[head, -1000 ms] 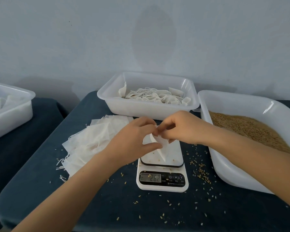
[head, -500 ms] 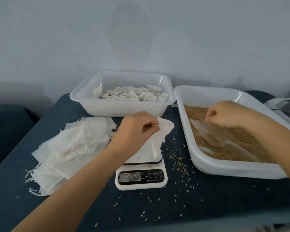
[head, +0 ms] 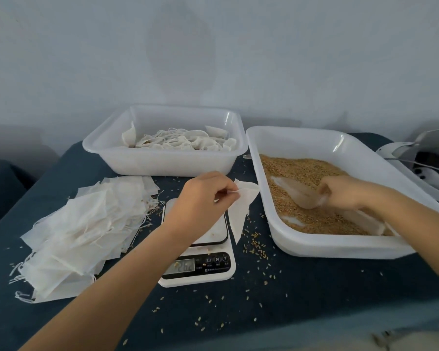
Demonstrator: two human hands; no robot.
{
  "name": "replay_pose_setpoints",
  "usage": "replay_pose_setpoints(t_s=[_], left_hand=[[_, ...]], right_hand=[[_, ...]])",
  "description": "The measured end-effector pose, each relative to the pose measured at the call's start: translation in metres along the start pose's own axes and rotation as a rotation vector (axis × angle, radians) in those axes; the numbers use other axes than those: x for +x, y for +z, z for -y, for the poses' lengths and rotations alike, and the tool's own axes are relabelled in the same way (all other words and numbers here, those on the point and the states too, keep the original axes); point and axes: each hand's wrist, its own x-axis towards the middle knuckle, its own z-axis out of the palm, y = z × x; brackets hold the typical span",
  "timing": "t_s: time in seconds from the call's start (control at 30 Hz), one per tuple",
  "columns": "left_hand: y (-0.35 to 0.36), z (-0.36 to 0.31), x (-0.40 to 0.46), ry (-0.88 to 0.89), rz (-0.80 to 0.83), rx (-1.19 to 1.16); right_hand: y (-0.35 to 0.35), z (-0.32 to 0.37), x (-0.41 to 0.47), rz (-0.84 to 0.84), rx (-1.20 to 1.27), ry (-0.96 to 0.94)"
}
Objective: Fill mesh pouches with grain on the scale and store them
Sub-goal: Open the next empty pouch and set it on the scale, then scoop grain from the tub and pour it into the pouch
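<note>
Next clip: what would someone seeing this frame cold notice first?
Most likely the big white plastic tray of brown grain at right, where the right hand pushes a clear plastic scoop into the grain. At centre, the left hand pinches an empty white mesh pouch over the white digital scale. A loose heap of white mesh pouches lies at left, with spilled grains scattered across the dark blue tabletop.

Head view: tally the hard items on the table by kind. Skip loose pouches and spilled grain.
White plastic tubs: 2, the tub of filled pouches and the grain tub
Digital scale: 1
Clear scoop in the right hand: 1
Total: 4
</note>
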Motion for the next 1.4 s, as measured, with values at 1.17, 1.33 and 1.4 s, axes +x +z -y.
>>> replay_pose_setpoints(t_s=[1.17, 1.33, 1.4], left_hand=[[-0.001, 0.021, 0.006, -0.023, -0.065, -0.017], [-0.005, 0.027, 0.004, -0.027, -0.082, -0.012], [-0.005, 0.029, 0.004, -0.031, -0.082, -0.002]], right_hand=[[-0.024, 0.036, 0.073, -0.118, -0.039, 0.12], [-0.018, 0.049, 0.09, -0.209, 0.075, 0.139], [-0.015, 0.048, 0.093, -0.23, 0.121, 0.149]])
